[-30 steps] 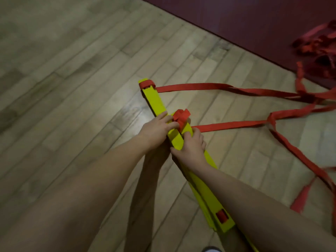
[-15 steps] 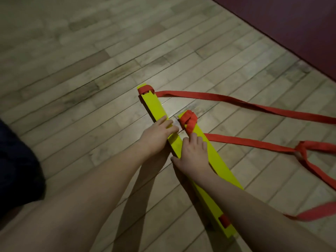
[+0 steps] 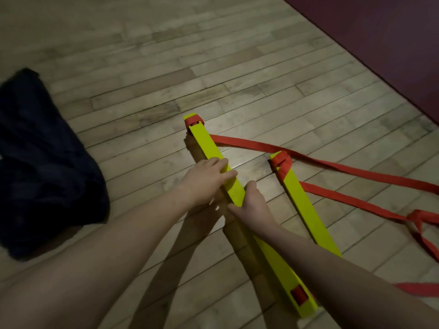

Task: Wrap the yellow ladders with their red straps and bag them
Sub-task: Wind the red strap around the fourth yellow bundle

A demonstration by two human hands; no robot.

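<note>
Your left hand (image 3: 206, 178) lies flat, fingers straight, on the nearer yellow rung (image 3: 240, 197), while your right hand (image 3: 252, 205) curls round that rung's edge just behind it. No writing is readable anywhere. Since half a second ago, the second yellow rung (image 3: 306, 205), wound with red strap (image 3: 332, 165), has swung away rightward across the wooden floor (image 3: 166, 67), and a dark bag (image 3: 42, 162) now shows at the floor's left edge.

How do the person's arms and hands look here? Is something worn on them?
Both forearms are bare as far as the picture shows; no sleeve reaches into view. The left hand and the right hand wear no gloves, and I see no watch, ring or bracelet.
</note>
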